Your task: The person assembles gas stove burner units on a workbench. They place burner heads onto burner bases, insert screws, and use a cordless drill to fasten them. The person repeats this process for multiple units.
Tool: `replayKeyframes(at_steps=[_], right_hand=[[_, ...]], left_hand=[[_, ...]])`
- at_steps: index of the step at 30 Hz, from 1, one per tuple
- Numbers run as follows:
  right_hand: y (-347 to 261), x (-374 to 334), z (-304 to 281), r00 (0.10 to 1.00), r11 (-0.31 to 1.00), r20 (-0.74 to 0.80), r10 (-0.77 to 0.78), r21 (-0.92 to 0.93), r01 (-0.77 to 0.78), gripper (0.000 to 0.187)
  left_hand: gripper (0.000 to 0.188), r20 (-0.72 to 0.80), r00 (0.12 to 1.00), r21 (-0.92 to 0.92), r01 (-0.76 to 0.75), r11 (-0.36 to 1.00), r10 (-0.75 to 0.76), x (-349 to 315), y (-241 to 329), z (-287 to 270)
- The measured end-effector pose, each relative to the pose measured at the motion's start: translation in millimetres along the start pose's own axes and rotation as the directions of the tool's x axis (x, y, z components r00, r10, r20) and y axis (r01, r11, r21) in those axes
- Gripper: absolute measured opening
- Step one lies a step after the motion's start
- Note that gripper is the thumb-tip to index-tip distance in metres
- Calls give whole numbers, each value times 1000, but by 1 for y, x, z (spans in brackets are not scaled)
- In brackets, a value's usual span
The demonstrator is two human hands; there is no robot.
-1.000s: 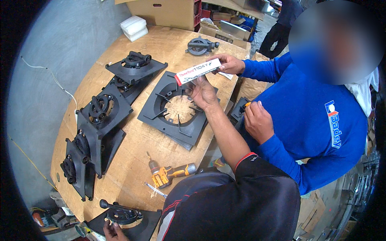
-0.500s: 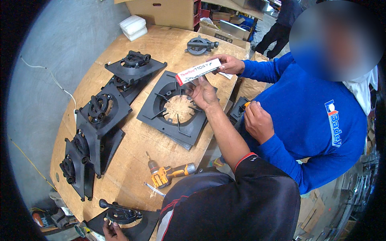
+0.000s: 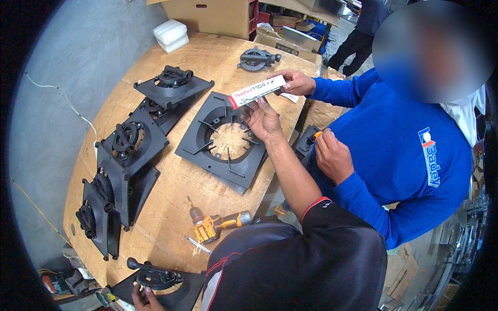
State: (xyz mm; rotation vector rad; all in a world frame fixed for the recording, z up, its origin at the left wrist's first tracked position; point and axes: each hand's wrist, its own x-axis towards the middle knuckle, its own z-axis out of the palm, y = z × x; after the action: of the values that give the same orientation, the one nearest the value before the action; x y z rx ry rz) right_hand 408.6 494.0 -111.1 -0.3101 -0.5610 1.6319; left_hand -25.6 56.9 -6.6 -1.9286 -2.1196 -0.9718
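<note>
Over the workbench, a narrow white carton with a red end [image 3: 258, 91] is held up at a slant. My right hand [image 3: 263, 122] has its thumb and fingers against the carton's lower edge, while a co-worker's hand [image 3: 296, 83] grips its far end. Beneath them lie stacked square black stove plates [image 3: 202, 150] with a round opening and thin prongs. At the lower left, my left hand [image 3: 145, 299] closes its fingers at a black burner plate [image 3: 189, 290] carrying a burner [image 3: 157, 277]; the lower picture edge cuts off part of this hand.
Several black plates with burners [image 3: 129, 142] lean in a row along the bench's left side. A yellow cordless drill [image 3: 208, 228] and a thin metal rod [image 3: 198, 244] lie nearer. A co-worker in blue [image 3: 384, 150] stands close on the right, another hand [image 3: 333, 157] holding something orange.
The carton has tipped very slightly between my right hand and the co-worker's hand. Both my hands stay practically in place.
</note>
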Motion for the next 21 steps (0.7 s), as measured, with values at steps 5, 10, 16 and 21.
replayKeyframes(at_steps=[5,10,16,21], right_hand=[[-4,-1,2,1000,1000,-11,5,-18,-5,38],[-8,1,-8,998,1000,-53,19,-8,-19,39],[-13,-1,-10,1000,1000,-21,9,30,-8,39],[-4,-9,-2,994,994,-85,75,-70,-81,41]], left_hand=[[34,78,730,86,673,734,-679,7,41,-5],[34,67,793,107,598,795,-606,0,31,-1],[35,65,912,22,405,914,-406,-9,9,3],[36,-67,931,43,-356,934,358,-28,-41,4]])
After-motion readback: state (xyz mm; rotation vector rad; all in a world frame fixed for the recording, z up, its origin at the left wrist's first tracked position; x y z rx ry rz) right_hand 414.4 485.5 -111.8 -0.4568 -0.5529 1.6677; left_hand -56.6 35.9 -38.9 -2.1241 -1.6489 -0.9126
